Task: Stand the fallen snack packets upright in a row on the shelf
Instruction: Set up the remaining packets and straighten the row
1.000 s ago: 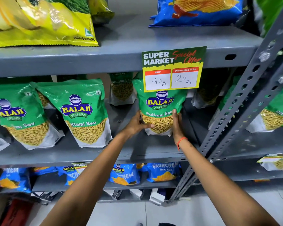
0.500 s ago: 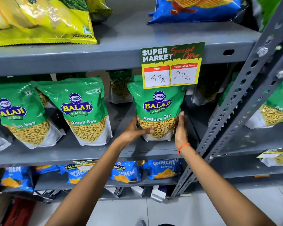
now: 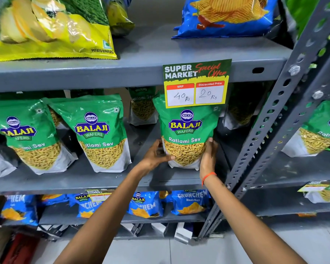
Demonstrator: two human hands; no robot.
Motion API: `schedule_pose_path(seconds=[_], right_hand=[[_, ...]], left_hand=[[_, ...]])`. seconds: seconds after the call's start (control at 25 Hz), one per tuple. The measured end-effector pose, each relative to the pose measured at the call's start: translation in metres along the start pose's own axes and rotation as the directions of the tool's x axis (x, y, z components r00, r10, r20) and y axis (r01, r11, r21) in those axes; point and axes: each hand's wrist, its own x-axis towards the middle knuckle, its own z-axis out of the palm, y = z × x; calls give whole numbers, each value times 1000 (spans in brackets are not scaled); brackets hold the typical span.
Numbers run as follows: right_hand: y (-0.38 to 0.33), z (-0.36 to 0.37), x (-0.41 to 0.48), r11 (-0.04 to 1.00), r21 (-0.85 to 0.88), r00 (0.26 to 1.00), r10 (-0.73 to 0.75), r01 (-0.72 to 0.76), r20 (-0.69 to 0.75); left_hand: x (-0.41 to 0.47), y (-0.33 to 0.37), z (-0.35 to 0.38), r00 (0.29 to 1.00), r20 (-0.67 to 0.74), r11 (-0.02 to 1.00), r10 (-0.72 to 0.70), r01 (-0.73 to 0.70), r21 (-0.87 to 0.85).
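Note:
A green Ratlami Sev packet (image 3: pixel 186 130) stands upright near the front of the grey middle shelf (image 3: pixel 84 180), just below the price card. My left hand (image 3: pixel 154 156) grips its lower left side, thumb across the front. My right hand (image 3: pixel 208 157) holds its lower right edge, with an orange band on that wrist. Two more green packets, one (image 3: pixel 99 130) in the middle and one (image 3: pixel 23 134) at the left, stand upright in a row. Other packets (image 3: pixel 143 105) stand further back in shadow.
A yellow-and-green price card (image 3: pixel 195 84) hangs from the upper shelf edge. A perforated grey upright (image 3: pixel 271 134) slants at the right, with another green packet (image 3: pixel 316 132) beyond it. Yellow and blue chip bags lie on the top shelf; blue packets (image 3: pixel 191 201) fill the lower one.
Both hands have drawn the green packet forward and set it straighter on the shelf. My view has moved slightly closer.

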Motion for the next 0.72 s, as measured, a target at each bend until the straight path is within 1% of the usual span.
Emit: schedule_pose_path(seconds=[0.04,0.08,0.12,0.2,0.36,0.48,0.52,0.56,0.6,0.64,0.68,0.72], right_hand=[[2,0,0,997,-19,996,74,-73,45],[4,-1,-1,993,-34,990,112,-109,81],[0,0,-3,990,-40,988,138,-135,74],[-8,2,-7,990,-32,989,140,-139,44],[-8,3,-2,992,-15,990,127,-127,67],[-2,2,6,992,6,988,128,-129,86],[-4,3,6,993,1,991,119,-119,58],[-7,4,6,996,-30,997,83,-83,8],[-11,5,5,997,-83,998,1,-5,-56],[-17,6,1,981,-153,983,-140,121,-117],[-24,8,-4,936,-222,938,-310,273,-153],[-32,11,-10,860,-290,865,-476,421,-156]], left_hand=[[0,-1,3,1000,24,1000,3,-3,2],[-1,-2,6,999,39,1000,10,-9,-9],[-2,-3,8,999,38,1000,16,-15,-24],[-5,-4,10,1000,14,999,21,-20,-50],[-8,-7,10,999,-27,999,43,-43,3],[-8,-6,9,1000,-2,1000,16,-16,-5],[-8,-5,9,1000,4,1000,4,-4,23],[-10,-3,11,1000,-11,998,0,1,68],[-14,0,15,997,-72,993,22,-13,115],[-21,4,19,979,-188,986,75,-45,164],[-27,8,23,929,-325,969,174,-102,226],[-35,14,26,845,-432,930,314,-182,320]])
